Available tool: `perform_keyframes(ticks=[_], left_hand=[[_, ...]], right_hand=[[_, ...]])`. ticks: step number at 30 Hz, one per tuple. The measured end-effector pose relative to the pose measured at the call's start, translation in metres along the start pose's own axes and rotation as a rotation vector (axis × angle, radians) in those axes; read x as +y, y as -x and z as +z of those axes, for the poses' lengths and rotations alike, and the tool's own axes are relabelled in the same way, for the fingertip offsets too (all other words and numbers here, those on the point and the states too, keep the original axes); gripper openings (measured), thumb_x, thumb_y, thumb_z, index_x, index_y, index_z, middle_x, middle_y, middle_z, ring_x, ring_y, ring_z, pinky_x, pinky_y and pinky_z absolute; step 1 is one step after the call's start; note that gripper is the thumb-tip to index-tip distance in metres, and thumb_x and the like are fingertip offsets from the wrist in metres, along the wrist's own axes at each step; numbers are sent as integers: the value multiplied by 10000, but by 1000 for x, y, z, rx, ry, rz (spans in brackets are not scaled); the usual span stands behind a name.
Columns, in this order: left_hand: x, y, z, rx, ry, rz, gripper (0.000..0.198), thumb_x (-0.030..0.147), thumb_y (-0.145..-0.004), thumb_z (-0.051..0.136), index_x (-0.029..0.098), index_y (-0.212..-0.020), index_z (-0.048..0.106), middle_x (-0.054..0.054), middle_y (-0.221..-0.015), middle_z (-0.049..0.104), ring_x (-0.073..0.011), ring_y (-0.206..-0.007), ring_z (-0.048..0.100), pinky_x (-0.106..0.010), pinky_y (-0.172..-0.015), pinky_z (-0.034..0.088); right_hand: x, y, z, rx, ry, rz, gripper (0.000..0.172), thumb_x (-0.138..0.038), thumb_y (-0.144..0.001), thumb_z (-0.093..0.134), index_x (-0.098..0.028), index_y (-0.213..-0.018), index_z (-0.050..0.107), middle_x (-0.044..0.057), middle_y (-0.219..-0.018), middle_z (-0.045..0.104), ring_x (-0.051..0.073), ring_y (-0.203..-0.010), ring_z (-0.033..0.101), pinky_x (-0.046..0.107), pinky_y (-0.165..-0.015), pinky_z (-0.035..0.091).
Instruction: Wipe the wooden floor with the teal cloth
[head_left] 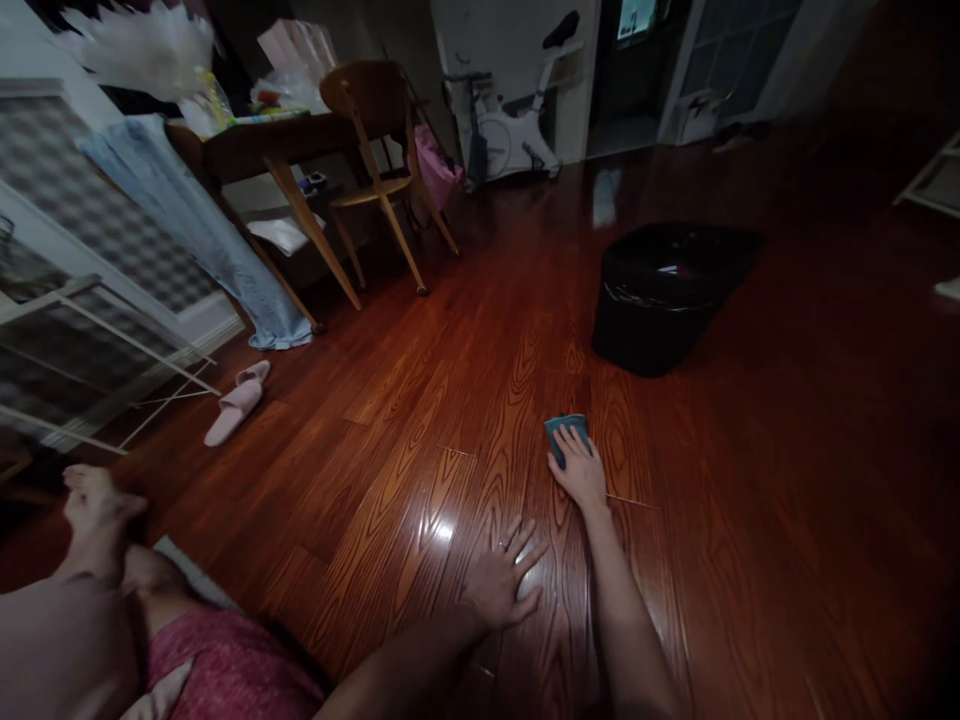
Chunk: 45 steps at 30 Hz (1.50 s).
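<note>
One teal fabric cloth (559, 422) on red-brown wooden floor (450, 380), under one flat right hand (583, 472), beyond one splayed left hand (501, 584).

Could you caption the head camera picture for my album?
Right hand on a teal cloth, left hand splayed over wooden floor.

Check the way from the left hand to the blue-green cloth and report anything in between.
Nothing visible stands on the floor between the left hand and the cloth. The right hand, however, lies over the cloth, covering much of it.
</note>
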<state>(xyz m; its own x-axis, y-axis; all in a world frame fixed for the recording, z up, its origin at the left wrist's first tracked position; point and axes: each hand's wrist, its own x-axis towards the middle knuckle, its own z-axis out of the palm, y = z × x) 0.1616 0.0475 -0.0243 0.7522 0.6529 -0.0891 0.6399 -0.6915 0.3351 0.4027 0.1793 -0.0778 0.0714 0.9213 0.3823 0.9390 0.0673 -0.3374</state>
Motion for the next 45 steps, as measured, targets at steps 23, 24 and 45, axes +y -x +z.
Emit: perform_keyframes(ticks=[23,24,45], left_hand=[[-8,-7,11,101,9,-68,714,372,-944,491,267,-1592,211,-58,-1666,102,-293,-1522,96,-566,-1208,55],[-8,-7,12,96,13,-72,707,379,-949,486,267,-1592,214,-55,-1666,99,-291,-1523,93,-560,-1209,62],[-8,-7,12,117,-8,-63,712,315,-926,511,273,-1582,240,-38,-1669,94,-292,-1522,103,-559,-1211,98]], right_hand=[[13,1,3,167,36,312,545,-283,-953,280,-82,-1401,518,182,-1509,461,262,-1408,368,464,-1105,333],[23,3,-2,173,62,340,545,-305,-952,297,-91,-1403,518,182,-1515,452,274,-1421,344,491,-1113,316],[14,4,1,121,116,379,545,-334,-984,293,-157,-1474,453,147,-1539,435,281,-1455,296,576,-1166,190]])
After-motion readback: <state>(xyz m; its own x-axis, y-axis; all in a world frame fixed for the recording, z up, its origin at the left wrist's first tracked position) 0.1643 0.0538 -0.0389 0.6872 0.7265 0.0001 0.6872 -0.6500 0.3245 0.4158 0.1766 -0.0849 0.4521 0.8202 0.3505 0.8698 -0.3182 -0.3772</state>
